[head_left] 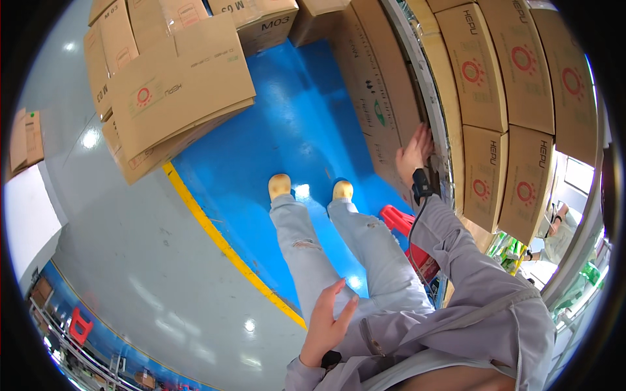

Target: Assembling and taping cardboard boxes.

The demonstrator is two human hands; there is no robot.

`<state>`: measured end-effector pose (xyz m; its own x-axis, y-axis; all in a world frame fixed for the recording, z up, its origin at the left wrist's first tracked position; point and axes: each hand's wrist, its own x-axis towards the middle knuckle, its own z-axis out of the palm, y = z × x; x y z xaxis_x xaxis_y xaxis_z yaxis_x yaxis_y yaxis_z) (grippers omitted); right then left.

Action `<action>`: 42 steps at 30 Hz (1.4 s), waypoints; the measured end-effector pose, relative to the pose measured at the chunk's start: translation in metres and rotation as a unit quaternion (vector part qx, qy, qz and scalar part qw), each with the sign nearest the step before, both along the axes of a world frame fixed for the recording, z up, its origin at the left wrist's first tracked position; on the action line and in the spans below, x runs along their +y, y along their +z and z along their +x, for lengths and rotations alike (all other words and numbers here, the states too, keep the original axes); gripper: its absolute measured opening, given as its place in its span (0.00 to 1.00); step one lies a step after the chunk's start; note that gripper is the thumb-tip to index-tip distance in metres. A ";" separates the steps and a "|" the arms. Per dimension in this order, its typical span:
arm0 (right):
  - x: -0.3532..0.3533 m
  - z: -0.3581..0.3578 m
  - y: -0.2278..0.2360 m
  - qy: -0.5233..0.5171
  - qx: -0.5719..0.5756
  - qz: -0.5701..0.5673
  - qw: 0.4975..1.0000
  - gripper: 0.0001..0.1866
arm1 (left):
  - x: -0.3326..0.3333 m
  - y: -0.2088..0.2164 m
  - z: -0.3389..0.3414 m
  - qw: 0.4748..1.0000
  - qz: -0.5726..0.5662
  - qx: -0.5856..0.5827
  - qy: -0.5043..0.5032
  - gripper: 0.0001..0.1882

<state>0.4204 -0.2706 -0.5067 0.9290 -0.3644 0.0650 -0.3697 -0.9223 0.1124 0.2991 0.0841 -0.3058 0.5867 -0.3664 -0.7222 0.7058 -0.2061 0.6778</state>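
My right hand (415, 153) reaches out to the right, its fingers stretched along the upper edge of a long brown cardboard box (368, 85). That box stands beside a metal rack edge (438, 107). Whether the fingertips press on the box or on the rack, I cannot tell. A black band with a cable sits on my right wrist. My left hand (326, 327) hovers in front of my body above my legs, thumb and fingers apart, holding nothing.
Stacked cartons (482, 72) fill the rack on the right. More cartons (182, 91) stand at the far left, flaps open. A red plastic stool (396, 219) is by my right leg. A yellow line (222, 242) divides the blue floor (287, 111) from the grey floor.
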 end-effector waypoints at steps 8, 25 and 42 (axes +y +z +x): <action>0.042 0.005 0.016 -0.026 -0.038 0.236 0.971 0.41 | 0.006 0.001 0.001 0.999 0.028 -0.013 -0.016 0.22; 0.035 -0.005 0.010 0.020 0.016 0.226 0.974 0.29 | -0.127 -0.219 0.097 0.997 -0.030 0.003 0.070 0.48; -0.051 -0.009 -0.062 -0.250 0.063 0.211 0.943 0.41 | -0.195 -0.265 0.151 0.967 0.218 -0.135 0.003 0.17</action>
